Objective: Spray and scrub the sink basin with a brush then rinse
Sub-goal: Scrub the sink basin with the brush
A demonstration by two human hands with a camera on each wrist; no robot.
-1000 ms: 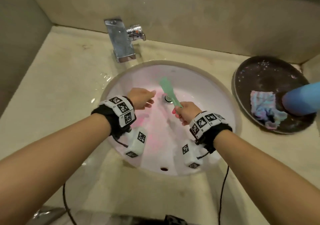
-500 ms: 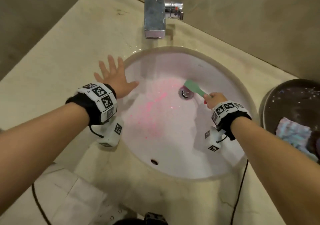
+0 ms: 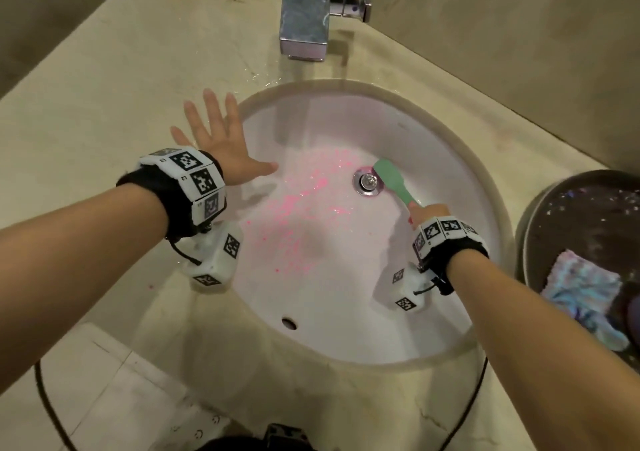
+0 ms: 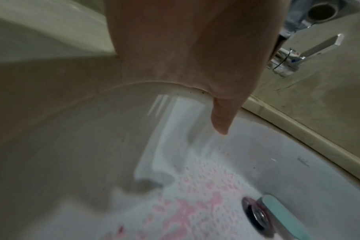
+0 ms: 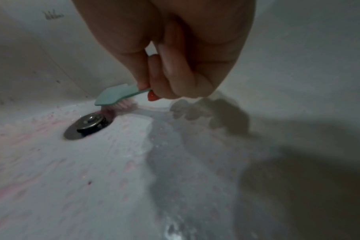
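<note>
Head view shows your right hand (image 3: 426,213) clenched round the handle of the brush (image 3: 393,181), down inside the basin (image 3: 346,312). Out from that grip the green brush runs up and away from you, and its head sits just beside the drain (image 3: 367,183), touching the far rim of it. In the right wrist view your fingers (image 5: 175,76) curl tight on the thin handle, a red nail at the lowest fingertip, and the pink bristles press on the basin floor right at the drain's edge, below and ahead of the grip. Pink spray (image 3: 298,204) is speckled over the white floor on the far side of the drain from your grip, toward your left hand (image 3: 221,142).

That left hand grasps nothing: the fingers are spread and straight, the palm flat on the counter (image 3: 104,111) at the basin's left rim, and the thumb reaches out over the bowl. The left wrist view shows the same, with the thumb hanging past the rim above the pink patch.

Beyond the brush head, well past the basin's far rim, stands the tap (image 3: 304,14). To the outside of your right forearm, well apart from the grip, a dark tray (image 3: 561,208) holds a cloth (image 3: 581,294).
</note>
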